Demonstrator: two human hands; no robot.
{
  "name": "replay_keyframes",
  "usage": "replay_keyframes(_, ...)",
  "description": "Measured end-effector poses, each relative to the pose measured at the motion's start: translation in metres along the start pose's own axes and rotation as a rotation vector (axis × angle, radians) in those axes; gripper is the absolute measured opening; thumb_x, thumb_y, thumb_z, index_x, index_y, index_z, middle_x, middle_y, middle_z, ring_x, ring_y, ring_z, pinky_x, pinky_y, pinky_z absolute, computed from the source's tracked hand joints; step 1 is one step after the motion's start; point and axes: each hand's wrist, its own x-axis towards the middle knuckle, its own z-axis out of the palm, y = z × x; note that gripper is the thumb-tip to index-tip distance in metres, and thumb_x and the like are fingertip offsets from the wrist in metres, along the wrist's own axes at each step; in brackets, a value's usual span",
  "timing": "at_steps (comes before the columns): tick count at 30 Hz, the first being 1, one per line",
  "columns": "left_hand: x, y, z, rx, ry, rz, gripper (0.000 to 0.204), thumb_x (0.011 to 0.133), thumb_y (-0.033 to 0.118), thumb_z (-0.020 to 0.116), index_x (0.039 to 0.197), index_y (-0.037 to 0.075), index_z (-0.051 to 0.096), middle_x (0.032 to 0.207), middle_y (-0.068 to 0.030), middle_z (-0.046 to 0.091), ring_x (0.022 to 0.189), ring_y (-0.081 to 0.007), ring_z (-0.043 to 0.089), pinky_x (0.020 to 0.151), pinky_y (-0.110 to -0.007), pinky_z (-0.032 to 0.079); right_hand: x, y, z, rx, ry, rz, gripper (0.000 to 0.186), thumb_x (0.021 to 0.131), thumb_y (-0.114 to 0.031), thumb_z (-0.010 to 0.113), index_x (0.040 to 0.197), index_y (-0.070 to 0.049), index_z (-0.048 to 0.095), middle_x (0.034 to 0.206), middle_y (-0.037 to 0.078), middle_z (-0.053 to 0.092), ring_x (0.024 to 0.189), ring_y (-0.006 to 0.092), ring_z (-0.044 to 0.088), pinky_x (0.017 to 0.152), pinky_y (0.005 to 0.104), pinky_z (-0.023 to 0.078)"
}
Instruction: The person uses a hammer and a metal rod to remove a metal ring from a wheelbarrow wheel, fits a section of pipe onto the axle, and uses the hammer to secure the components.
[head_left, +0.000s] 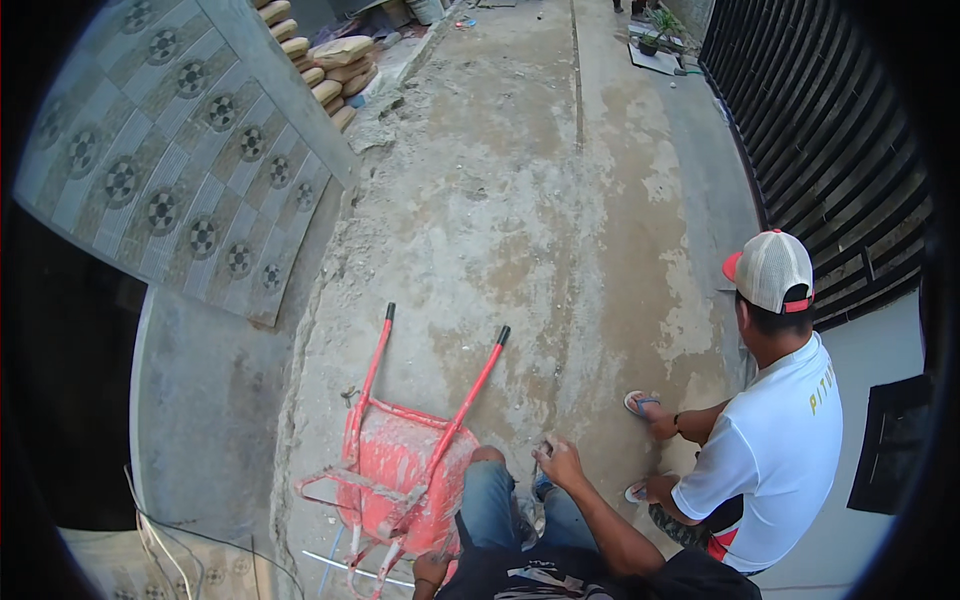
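My right hand (556, 460) is raised above my knees, its fingers curled on something I cannot make out. My left hand (433, 566) is low beside the red wheelbarrow (390, 460), largely hidden, so I cannot tell if it grips anything. The mud-smeared wheelbarrow lies overturned to my left, handles pointing forward and legs upward. A white rod and a blue one lie under it near the lower edge.
A person (765, 440) in white shirt, cap and sandals crouches at my right. Black railing (810, 130) lines the right side. Left are a tiled panel (170, 150), stacked sacks (340, 70), a dark opening and loose cables (160, 540). A potted plant (650, 45) stands ahead.
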Motion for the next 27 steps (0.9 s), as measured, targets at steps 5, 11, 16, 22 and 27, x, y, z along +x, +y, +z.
replay_keyframes(5, 0.133, 0.098, -0.053, -0.235, 0.157, 0.064, 0.043, 0.084, 0.044, 0.063, 0.071, 0.002, 0.065, 0.063, -0.0173, 0.063, 0.059, -0.033, 0.062, 0.057, -0.042, 0.046, 0.152, -0.043, -0.015, 0.173, 0.002, 0.053, 0.027, 0.083, -0.028, 0.07, 0.095, -0.003, 0.067, 0.084, 0.017, 0.067, 0.079, 0.0322, 0.065, 0.073, 0.0392, 0.05)
replay_keyframes(11, 0.305, 0.178, -0.098, -0.439, 0.075, -0.075, 0.039, 0.086, 0.037, 0.063, 0.071, 0.001, 0.063, 0.054, -0.0112, 0.055, 0.052, -0.0188, 0.056, 0.054, -0.037, 0.044, 0.393, -0.055, -0.034, 0.065, 0.053, 0.073, 0.031, 0.085, -0.031, 0.068, 0.093, -0.002, 0.067, 0.079, 0.016, 0.068, 0.073, 0.0266, 0.066, 0.07, 0.0364, 0.051)
replay_keyframes(16, 0.466, 0.265, -0.21, -0.797, -0.017, -0.274, 0.038, 0.094, 0.028, 0.057, 0.066, 0.003, 0.064, 0.05, -0.0012, 0.048, 0.047, -0.0072, 0.045, 0.045, -0.027, 0.034, 0.628, -0.008, -0.019, 0.245, 0.026, 0.473, 0.03, 0.085, -0.03, 0.066, 0.086, 0.0, 0.065, 0.076, 0.017, 0.066, 0.073, 0.0267, 0.066, 0.068, 0.0376, 0.05)
replay_keyframes(22, 0.572, 0.345, -0.297, -0.81, 0.235, -0.337, 0.036, 0.093, 0.029, 0.06, 0.07, 0.002, 0.062, 0.049, 0.0048, 0.042, 0.041, -0.0048, 0.033, 0.04, -0.026, 0.023, 0.888, 0.078, 0.076, -0.14, 0.064, 0.228, 0.026, 0.086, -0.027, 0.067, 0.082, -0.001, 0.064, 0.07, 0.011, 0.066, 0.063, 0.018, 0.065, 0.057, 0.0341, 0.051)
replay_keyframes(27, 0.641, 0.392, -0.29, -0.319, 0.157, -0.141, 0.037, 0.091, 0.026, 0.065, 0.122, 0.006, 0.061, 0.062, 0.0007, 0.044, 0.057, -0.007, 0.042, 0.053, -0.025, 0.036, 1.058, 0.126, 0.125, -0.178, 0.058, 0.315, 0.036, 0.082, -0.038, 0.066, 0.085, -0.002, 0.067, 0.086, 0.021, 0.067, 0.084, 0.0368, 0.065, 0.076, 0.0425, 0.05)
